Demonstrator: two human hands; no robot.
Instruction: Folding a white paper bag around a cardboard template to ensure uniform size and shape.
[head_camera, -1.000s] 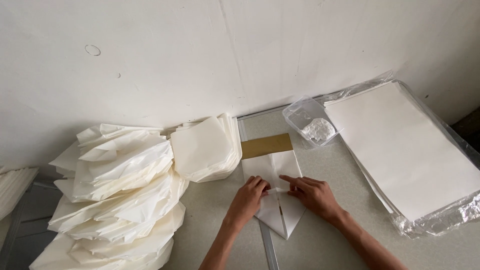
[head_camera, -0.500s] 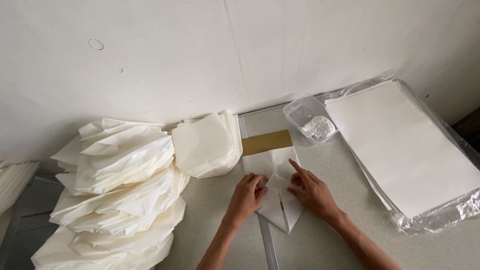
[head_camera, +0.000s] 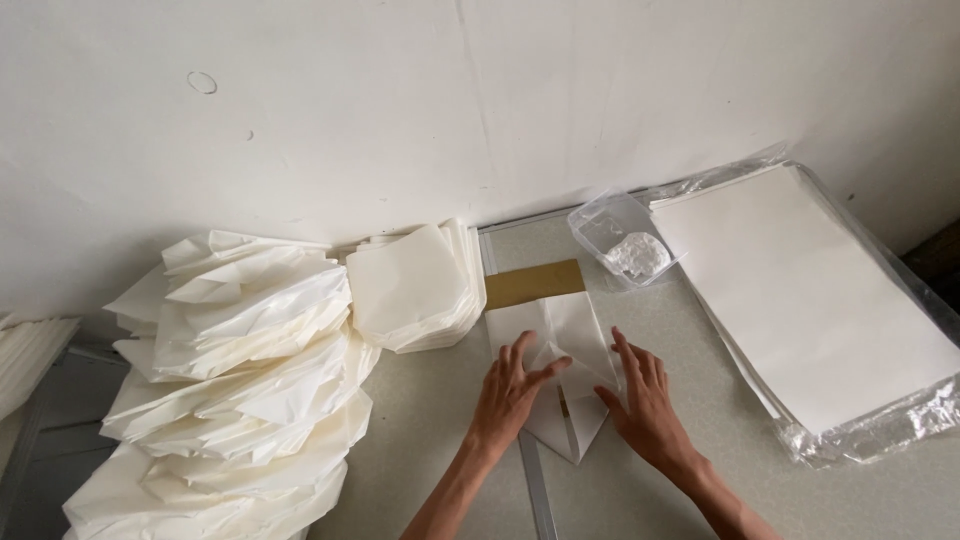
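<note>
Left hand (head_camera: 508, 388) and right hand (head_camera: 642, 398) lay flat, fingers spread, pressing half-folded paper sheet (head_camera: 560, 345). Risk: uneven pressure skewed crease, possibly; fold edge partly hidden under palms.

Left hand (head_camera: 507, 392), right hand (head_camera: 645, 405): bare, sleeveless forearms, no jewellery.

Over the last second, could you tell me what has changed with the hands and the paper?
Both hands, left and right, slid apart and now press flat on the folded white sheet. The cardboard strip, folded stacks and wrapped paper ream stayed put.
</note>
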